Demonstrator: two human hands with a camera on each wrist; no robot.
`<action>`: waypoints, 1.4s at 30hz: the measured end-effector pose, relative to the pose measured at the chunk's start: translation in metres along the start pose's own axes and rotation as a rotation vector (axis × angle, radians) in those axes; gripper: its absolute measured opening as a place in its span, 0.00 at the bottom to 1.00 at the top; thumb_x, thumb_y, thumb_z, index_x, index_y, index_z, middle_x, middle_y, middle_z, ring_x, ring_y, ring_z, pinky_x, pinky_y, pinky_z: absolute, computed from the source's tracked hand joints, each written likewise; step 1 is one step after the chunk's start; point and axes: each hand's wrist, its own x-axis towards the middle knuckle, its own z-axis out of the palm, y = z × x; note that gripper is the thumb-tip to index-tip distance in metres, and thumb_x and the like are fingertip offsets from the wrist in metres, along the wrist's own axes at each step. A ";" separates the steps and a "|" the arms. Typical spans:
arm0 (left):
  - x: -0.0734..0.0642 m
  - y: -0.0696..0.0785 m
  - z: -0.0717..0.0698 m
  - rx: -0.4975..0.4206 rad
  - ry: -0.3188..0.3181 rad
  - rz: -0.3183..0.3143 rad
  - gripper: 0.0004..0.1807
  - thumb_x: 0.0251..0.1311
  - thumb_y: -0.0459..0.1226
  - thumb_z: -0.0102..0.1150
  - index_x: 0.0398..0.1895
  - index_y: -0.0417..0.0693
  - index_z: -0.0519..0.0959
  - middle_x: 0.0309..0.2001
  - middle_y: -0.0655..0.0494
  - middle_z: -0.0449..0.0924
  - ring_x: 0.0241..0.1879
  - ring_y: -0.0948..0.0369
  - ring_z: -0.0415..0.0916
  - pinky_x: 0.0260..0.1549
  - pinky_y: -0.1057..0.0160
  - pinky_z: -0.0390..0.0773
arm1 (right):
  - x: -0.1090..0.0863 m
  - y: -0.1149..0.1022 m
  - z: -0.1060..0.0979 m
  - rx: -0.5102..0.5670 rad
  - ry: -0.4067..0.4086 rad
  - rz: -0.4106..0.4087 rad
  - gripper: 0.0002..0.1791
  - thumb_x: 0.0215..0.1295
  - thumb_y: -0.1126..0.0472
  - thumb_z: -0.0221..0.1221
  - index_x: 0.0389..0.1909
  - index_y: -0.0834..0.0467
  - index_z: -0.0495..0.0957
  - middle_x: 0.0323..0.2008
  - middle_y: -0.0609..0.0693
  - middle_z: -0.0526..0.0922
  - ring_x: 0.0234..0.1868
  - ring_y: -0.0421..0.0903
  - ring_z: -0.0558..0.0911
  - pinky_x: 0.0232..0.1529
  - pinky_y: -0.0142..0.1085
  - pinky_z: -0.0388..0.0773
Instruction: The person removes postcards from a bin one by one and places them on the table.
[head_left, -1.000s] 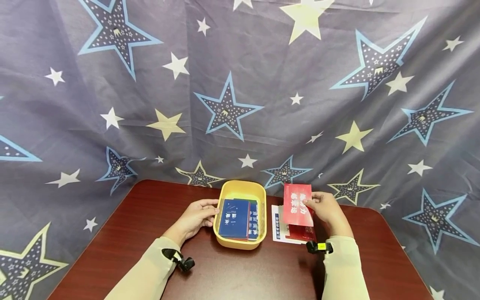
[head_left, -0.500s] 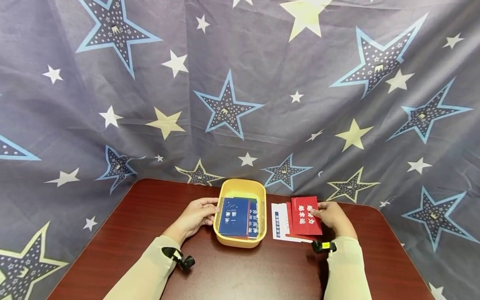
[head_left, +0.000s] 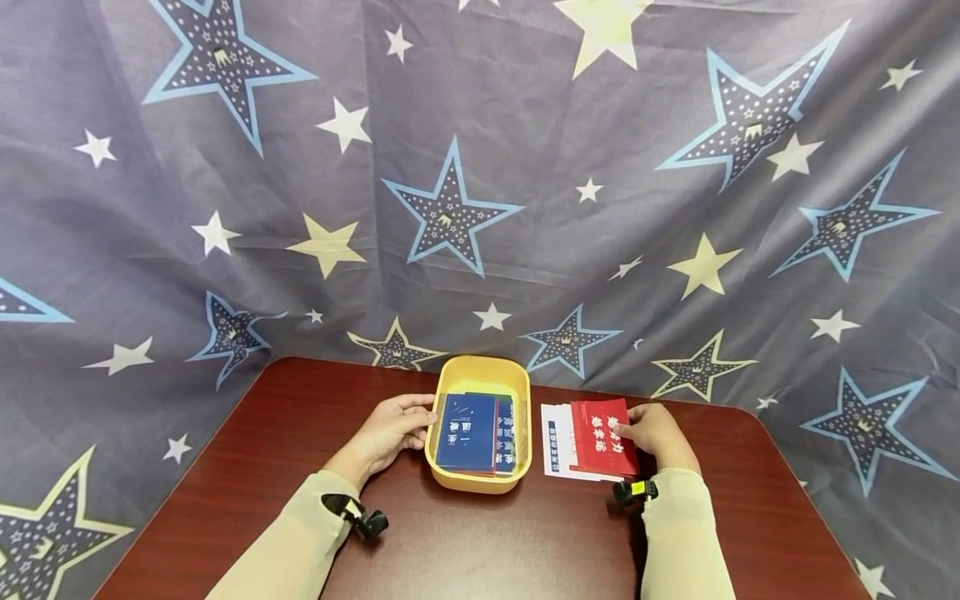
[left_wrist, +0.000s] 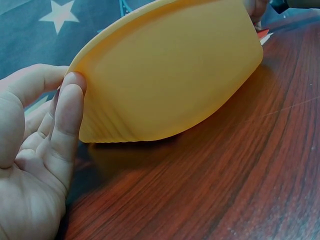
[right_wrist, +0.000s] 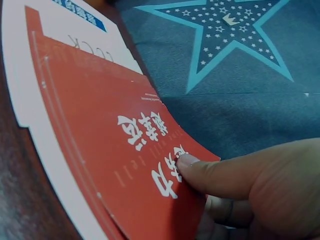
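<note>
Red card (head_left: 602,448) is lower than a second ago, right hand (head_left: 657,433) pinching.

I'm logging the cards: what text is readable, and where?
"越努力 越幸运": red card.
"will tell", faint: same red card.
"CK", earlier letters unclear: white panel.
"一生温暖": top blue card.
Too small or blurred: blue strip, part-covered tray card, yellow label.

I have broad desk (head_left: 495,554) room near side, between sleeves (head_left: 288,537). Narrow lane only between tub (head_left: 476,484) and cards (head_left: 592,458). Tub wall blocks low crossing; left fingers (left_wrist: 68,107) occupy its left rim, right fingers (right_wrist: 225,176) the cards' right edge. Curtain (head_left: 555,267) closes the far side.
</note>
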 end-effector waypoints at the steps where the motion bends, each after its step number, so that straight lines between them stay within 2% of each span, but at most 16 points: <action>1: 0.000 -0.001 -0.001 0.002 -0.001 0.000 0.33 0.75 0.28 0.68 0.80 0.30 0.71 0.40 0.56 0.89 0.24 0.68 0.80 0.25 0.72 0.85 | 0.000 0.000 0.001 -0.008 0.005 0.003 0.21 0.70 0.61 0.75 0.55 0.74 0.87 0.40 0.63 0.91 0.39 0.53 0.83 0.41 0.41 0.83; 3: 0.000 -0.002 -0.001 0.001 -0.003 -0.002 0.34 0.75 0.28 0.68 0.81 0.30 0.71 0.39 0.57 0.89 0.24 0.68 0.80 0.25 0.72 0.85 | 0.001 0.000 0.003 -0.017 0.012 0.018 0.21 0.69 0.60 0.76 0.53 0.73 0.88 0.40 0.63 0.91 0.40 0.55 0.83 0.42 0.44 0.83; 7: -0.001 -0.003 0.000 -0.003 -0.010 -0.003 0.34 0.75 0.28 0.67 0.81 0.30 0.71 0.40 0.58 0.90 0.24 0.68 0.80 0.25 0.73 0.85 | -0.002 0.001 0.004 -0.055 0.044 0.035 0.20 0.66 0.59 0.78 0.49 0.70 0.87 0.43 0.65 0.91 0.43 0.59 0.85 0.51 0.54 0.87; 10: -0.001 -0.003 0.001 -0.005 -0.011 0.000 0.34 0.75 0.28 0.67 0.81 0.30 0.71 0.41 0.57 0.90 0.25 0.68 0.81 0.25 0.73 0.85 | -0.004 -0.001 0.003 -0.076 0.067 0.050 0.20 0.65 0.58 0.78 0.47 0.69 0.86 0.47 0.68 0.90 0.46 0.63 0.86 0.58 0.61 0.85; 13: 0.000 -0.004 0.001 -0.006 -0.010 0.001 0.33 0.75 0.28 0.67 0.81 0.31 0.71 0.41 0.58 0.90 0.25 0.68 0.81 0.25 0.73 0.85 | -0.003 0.000 0.003 -0.082 0.074 0.057 0.20 0.65 0.58 0.78 0.47 0.68 0.85 0.48 0.69 0.90 0.47 0.63 0.86 0.60 0.62 0.84; 17: 0.000 -0.003 0.002 -0.005 -0.010 -0.001 0.33 0.75 0.28 0.67 0.81 0.31 0.71 0.41 0.58 0.90 0.24 0.68 0.81 0.25 0.73 0.85 | -0.002 0.004 0.002 -0.042 0.063 0.042 0.18 0.65 0.58 0.78 0.46 0.68 0.86 0.44 0.66 0.90 0.44 0.60 0.85 0.55 0.56 0.86; 23: 0.001 -0.001 0.001 -0.010 -0.011 0.002 0.33 0.75 0.28 0.67 0.81 0.31 0.71 0.41 0.56 0.90 0.24 0.68 0.81 0.25 0.73 0.86 | 0.000 0.013 -0.008 0.080 0.073 0.030 0.15 0.71 0.58 0.72 0.44 0.68 0.84 0.34 0.58 0.87 0.35 0.50 0.85 0.35 0.37 0.79; 26: 0.001 0.000 0.001 -0.017 -0.005 0.000 0.33 0.75 0.28 0.68 0.80 0.31 0.72 0.41 0.55 0.90 0.24 0.67 0.81 0.25 0.72 0.86 | 0.000 0.008 -0.013 0.123 0.084 0.005 0.15 0.74 0.58 0.70 0.45 0.68 0.84 0.33 0.56 0.88 0.31 0.46 0.86 0.31 0.35 0.79; 30: 0.001 0.002 0.000 -0.013 0.001 0.007 0.33 0.75 0.28 0.68 0.81 0.31 0.72 0.41 0.54 0.90 0.24 0.67 0.81 0.25 0.72 0.86 | -0.003 -0.013 -0.015 0.177 0.087 -0.081 0.15 0.75 0.58 0.70 0.46 0.69 0.86 0.32 0.58 0.90 0.30 0.46 0.86 0.32 0.36 0.79; 35: 0.000 0.002 -0.001 -0.006 -0.005 0.008 0.33 0.75 0.28 0.67 0.81 0.31 0.71 0.40 0.56 0.90 0.24 0.68 0.81 0.25 0.72 0.85 | -0.012 -0.053 -0.010 0.191 0.066 -0.182 0.14 0.76 0.59 0.71 0.47 0.68 0.87 0.32 0.59 0.89 0.30 0.47 0.86 0.33 0.36 0.79; 42: -0.001 0.001 -0.001 -0.007 -0.013 0.006 0.33 0.75 0.28 0.67 0.81 0.30 0.71 0.40 0.55 0.89 0.24 0.68 0.81 0.25 0.72 0.85 | -0.027 -0.102 0.001 0.182 -0.001 -0.259 0.12 0.77 0.58 0.71 0.49 0.64 0.87 0.33 0.58 0.89 0.28 0.43 0.84 0.32 0.35 0.80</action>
